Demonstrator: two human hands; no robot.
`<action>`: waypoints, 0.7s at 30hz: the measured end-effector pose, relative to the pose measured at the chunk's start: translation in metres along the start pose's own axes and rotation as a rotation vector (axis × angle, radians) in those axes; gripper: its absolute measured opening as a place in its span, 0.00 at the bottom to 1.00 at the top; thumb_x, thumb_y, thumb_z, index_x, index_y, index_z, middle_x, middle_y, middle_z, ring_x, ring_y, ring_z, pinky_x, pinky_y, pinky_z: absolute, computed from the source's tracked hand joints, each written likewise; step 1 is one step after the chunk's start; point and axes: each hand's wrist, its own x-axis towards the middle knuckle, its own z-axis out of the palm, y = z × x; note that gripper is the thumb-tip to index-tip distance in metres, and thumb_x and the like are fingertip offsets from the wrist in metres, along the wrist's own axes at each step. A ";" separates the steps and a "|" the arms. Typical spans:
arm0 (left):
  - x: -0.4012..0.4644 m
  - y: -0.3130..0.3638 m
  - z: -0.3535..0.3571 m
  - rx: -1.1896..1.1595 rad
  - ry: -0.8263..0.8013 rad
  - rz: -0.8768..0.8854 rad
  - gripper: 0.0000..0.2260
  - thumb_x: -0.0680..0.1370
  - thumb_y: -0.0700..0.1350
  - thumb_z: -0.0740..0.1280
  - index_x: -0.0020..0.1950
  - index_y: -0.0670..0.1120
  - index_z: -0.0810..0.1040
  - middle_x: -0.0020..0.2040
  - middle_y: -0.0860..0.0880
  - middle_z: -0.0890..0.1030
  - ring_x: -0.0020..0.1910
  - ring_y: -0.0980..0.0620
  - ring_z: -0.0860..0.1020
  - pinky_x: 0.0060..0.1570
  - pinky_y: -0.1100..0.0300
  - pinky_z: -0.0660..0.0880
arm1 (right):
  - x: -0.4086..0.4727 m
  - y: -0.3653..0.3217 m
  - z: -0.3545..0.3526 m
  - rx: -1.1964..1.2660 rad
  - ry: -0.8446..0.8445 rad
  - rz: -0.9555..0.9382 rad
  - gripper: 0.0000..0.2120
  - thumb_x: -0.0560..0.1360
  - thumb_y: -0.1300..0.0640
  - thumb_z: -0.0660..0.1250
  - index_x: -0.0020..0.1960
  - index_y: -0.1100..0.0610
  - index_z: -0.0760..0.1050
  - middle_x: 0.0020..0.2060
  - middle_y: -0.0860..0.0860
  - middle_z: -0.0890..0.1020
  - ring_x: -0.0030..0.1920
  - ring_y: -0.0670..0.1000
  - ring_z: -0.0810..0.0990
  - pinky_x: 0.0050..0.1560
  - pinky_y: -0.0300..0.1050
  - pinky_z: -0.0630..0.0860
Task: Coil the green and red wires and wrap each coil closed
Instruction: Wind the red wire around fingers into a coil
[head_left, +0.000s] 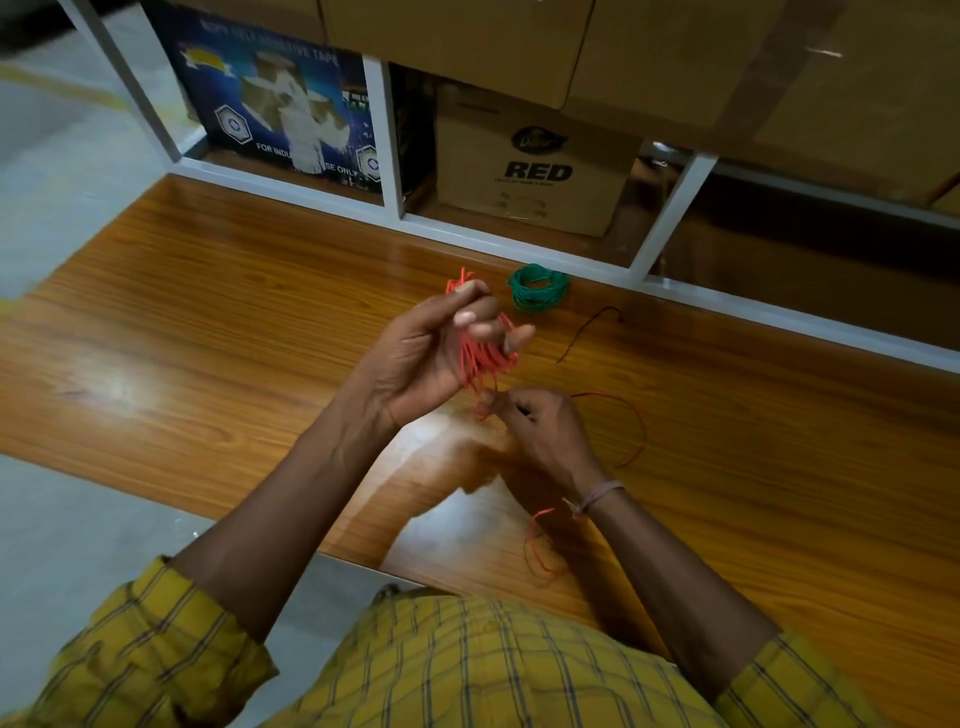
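Observation:
My left hand (441, 348) is raised over the wooden table (208, 322) and closed around a bundle of red wire loops (485, 361). Just below it, my right hand (540, 426) pinches the same red wire where it leaves the bundle. The loose tail of the red wire (631, 421) arcs out to the right of that hand, and another stretch (535, 545) lies under my right wrist. The green wire (537, 287) lies as a finished-looking coil on the table behind my left hand, near the shelf frame.
A thin dark wire scrap (589, 330) lies right of the green coil. A white shelf frame (395, 208) borders the table's far edge, with a blue tape carton (280, 114) and a brown box marked RED (535, 171) inside. The table's near edge runs by my body.

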 end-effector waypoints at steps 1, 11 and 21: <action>0.003 0.001 0.000 0.014 0.046 0.055 0.06 0.87 0.40 0.59 0.53 0.42 0.74 0.38 0.49 0.76 0.43 0.51 0.82 0.75 0.42 0.73 | -0.002 -0.002 0.000 -0.046 -0.013 -0.031 0.23 0.79 0.29 0.62 0.38 0.43 0.85 0.31 0.51 0.82 0.33 0.52 0.80 0.35 0.55 0.75; 0.020 0.007 -0.016 0.599 0.471 0.485 0.15 0.89 0.40 0.59 0.54 0.42 0.86 0.58 0.41 0.87 0.63 0.42 0.82 0.69 0.49 0.73 | -0.024 -0.001 -0.004 -0.184 -0.146 -0.134 0.28 0.81 0.32 0.61 0.32 0.50 0.77 0.26 0.49 0.71 0.28 0.49 0.69 0.34 0.55 0.70; 0.015 -0.016 -0.053 1.538 0.527 0.355 0.13 0.89 0.46 0.60 0.71 0.42 0.68 0.63 0.46 0.80 0.56 0.57 0.80 0.53 0.60 0.79 | -0.031 -0.023 -0.033 0.044 -0.381 -0.062 0.16 0.86 0.47 0.64 0.50 0.51 0.88 0.28 0.54 0.79 0.29 0.44 0.73 0.35 0.37 0.68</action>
